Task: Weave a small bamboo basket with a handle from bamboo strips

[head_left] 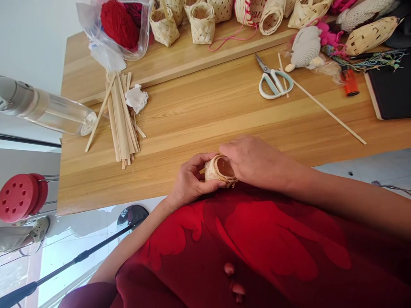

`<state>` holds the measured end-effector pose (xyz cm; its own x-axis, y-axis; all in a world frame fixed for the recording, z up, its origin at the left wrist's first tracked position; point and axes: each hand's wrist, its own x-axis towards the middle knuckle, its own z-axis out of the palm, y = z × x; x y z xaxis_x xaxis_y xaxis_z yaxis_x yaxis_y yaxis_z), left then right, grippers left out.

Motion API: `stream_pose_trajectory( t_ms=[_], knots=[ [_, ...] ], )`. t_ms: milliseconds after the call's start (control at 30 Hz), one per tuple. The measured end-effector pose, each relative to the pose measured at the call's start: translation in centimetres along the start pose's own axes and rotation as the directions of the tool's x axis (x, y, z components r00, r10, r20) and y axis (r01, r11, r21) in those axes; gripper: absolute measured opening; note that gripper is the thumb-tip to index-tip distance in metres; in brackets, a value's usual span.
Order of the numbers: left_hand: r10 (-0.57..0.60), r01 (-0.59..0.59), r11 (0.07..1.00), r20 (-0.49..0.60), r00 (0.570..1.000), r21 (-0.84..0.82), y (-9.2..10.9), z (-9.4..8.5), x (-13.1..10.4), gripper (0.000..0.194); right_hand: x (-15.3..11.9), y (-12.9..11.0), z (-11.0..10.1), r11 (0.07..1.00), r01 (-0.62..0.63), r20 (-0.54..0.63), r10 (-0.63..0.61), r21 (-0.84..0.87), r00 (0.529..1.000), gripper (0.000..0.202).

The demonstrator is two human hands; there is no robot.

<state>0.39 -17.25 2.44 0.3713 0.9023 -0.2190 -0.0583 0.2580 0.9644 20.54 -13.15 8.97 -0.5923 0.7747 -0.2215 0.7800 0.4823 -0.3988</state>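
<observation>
A small woven basket (pixel 212 170) of pale wood strips lies tilted at the table's front edge, its round opening turned toward my right hand. My left hand (pixel 192 177) is wrapped round its left side, thumb along the lower rim. With fingers bent and closed, my right hand (pixel 248 160) presses at the rim on the right side of the opening. Its fingertips are partly hidden, so I cannot see whether a strip is pinched there. Scissors (pixel 275 81) with white handles and a bundle of flat wood strips (pixel 120 119) lie farther back on the table.
A clear water bottle (pixel 61 109) lies at the left beside a crumpled white tissue (pixel 137 98). Several woven baskets (pixel 203 25) and red yarn (pixel 118 23) line the back. One thin strip (pixel 330 112), an orange object (pixel 349 82) and a black notebook (pixel 390 92) are at the right.
</observation>
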Motion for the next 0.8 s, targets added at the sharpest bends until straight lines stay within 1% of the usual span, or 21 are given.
stream_pose_trajectory(
  t_ms=[133, 233, 267, 333, 400, 433, 467, 500, 567, 600, 633, 667, 733, 767, 800],
  knots=[
    [0.04, -0.041, 0.999, 0.025, 0.999, 0.02, -0.5, -0.2, 0.0, 0.065, 0.0, -0.8, -0.2, 0.998, -0.011, 0.036, 0.014, -0.063, 0.999, 0.02],
    [0.041, -0.042, 0.999, 0.048, 0.998, 0.01, -0.6, -0.3, 0.0, 0.067, 0.3, -0.8, -0.5, 0.999, -0.021, 0.054, 0.023, -0.042, 0.998, 0.017],
    [0.037, -0.038, 0.999, 0.055, 0.998, 0.012, -0.5, -0.4, 0.0, 0.067, 0.5, -0.4, -0.5, 1.0, -0.022, 0.044, 0.023, -0.013, 0.999, 0.015],
    [0.035, -0.037, 0.999, 0.065, 0.997, 0.027, -0.4, -0.7, 0.0, 0.067, 0.9, 0.7, -0.2, 0.995, -0.021, -0.008, 0.022, 0.1, 1.0, 0.013],
    [0.041, -0.045, 0.998, 0.091, 0.995, 0.039, -0.3, -1.0, 0.2, 0.066, 1.4, 2.2, 0.4, 0.959, -0.016, -0.066, 0.037, 0.284, 0.997, 0.018],
    [0.053, -0.058, 0.998, 0.107, 0.993, 0.039, -0.2, -1.3, 0.3, 0.066, 1.6, 3.0, 0.8, 0.923, -0.017, -0.083, 0.053, 0.383, 0.995, 0.022],
    [0.073, -0.079, 0.996, 0.125, 0.989, 0.04, -0.1, -1.6, 0.4, 0.067, 1.8, 3.6, 1.2, 0.873, -0.019, -0.094, 0.075, 0.487, 0.993, 0.026],
    [0.096, -0.104, 0.993, 0.15, 0.984, 0.048, 0.0, -1.8, 0.6, 0.067, 1.9, 4.2, 1.7, 0.802, -0.026, -0.091, 0.1, 0.597, 0.991, 0.03],
    [0.141, -0.165, 0.981, 0.219, 0.965, 0.097, 0.5, -2.4, 1.2, 0.067, 2.0, 4.6, 2.6, 0.598, -0.049, -0.042, 0.137, 0.8, 0.99, 0.042],
    [0.156, -0.197, 0.971, 0.259, 0.953, 0.138, 0.8, -2.6, 1.5, 0.066, 1.9, 4.6, 3.1, 0.488, -0.058, 0.0, 0.119, 0.871, 0.993, 0.047],
    [0.166, -0.228, 0.956, 0.3, 0.939, 0.183, 1.1, -2.9, 1.8, 0.066, 1.8, 4.4, 3.4, 0.38, -0.06, 0.036, 0.069, 0.923, 0.997, 0.052],
    [0.174, -0.258, 0.94, 0.335, 0.926, 0.224, 1.5, -3.0, 2.0, 0.066, 1.6, 4.1, 3.8, 0.268, -0.069, 0.072, 0.002, 0.961, 0.997, 0.056],
    [0.187, -0.299, 0.914, 0.37, 0.91, 0.273, 2.3, -3.2, 2.4, 0.069, 1.3, 3.5, 4.2, 0.049, -0.154, 0.159, -0.129, 0.987, 0.979, 0.066],
    [0.194, -0.308, 0.908, 0.368, 0.909, 0.282, 2.8, -3.2, 2.5, 0.071, 1.2, 3.3, 4.3, -0.041, -0.217, 0.208, -0.16, 0.975, 0.965, 0.07],
    [0.209, -0.316, 0.906, 0.352, 0.912, 0.282, 3.2, -3.1, 2.5, 0.072, 1.2, 3.1, 4.4, -0.112, -0.271, 0.252, -0.159, 0.956, 0.955, 0.073]
  ],
)
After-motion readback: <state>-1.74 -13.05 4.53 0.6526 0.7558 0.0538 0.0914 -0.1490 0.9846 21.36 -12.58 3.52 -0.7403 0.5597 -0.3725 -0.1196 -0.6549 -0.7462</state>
